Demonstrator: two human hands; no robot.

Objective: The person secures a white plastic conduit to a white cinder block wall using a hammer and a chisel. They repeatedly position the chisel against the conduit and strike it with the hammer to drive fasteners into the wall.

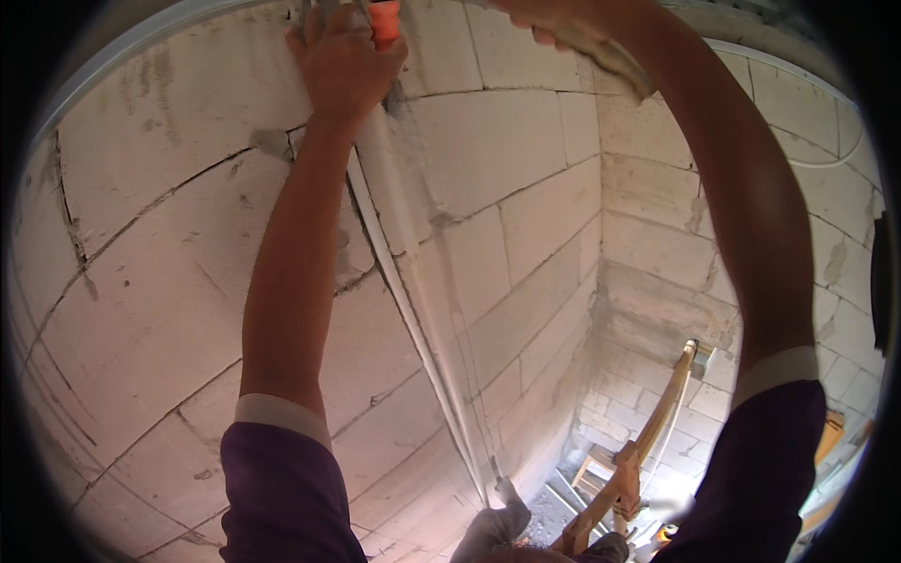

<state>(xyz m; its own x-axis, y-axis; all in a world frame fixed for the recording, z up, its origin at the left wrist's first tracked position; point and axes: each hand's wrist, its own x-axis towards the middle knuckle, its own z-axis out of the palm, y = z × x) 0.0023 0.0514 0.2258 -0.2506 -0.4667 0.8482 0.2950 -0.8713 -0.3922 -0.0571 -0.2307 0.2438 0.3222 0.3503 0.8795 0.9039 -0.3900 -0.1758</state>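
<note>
My left hand (pixel 347 68) is raised against the block wall at the top of the view, over a vertical groove. Its fingers are closed by a short orange plastic piece (pixel 385 23), which shows between thumb and forefinger; its upper end is cut off. My right hand (pixel 554 21) is lifted at the upper right, partly out of view, closed round a tool with a worn wooden handle (pixel 615 68). The handle's butt points down to the right, and the tool's head is out of sight. A pale pipe or strip (pixel 389 253) runs down the groove beneath my left hand.
Far below, another person's hand (pixel 507 490) is at the groove's lower end. A wooden ladder or trestle (pixel 648 436) rises at the lower right. Pale block walls (pixel 526 216) meet in a corner; a loose white cable (pixel 826 164) hangs at the right.
</note>
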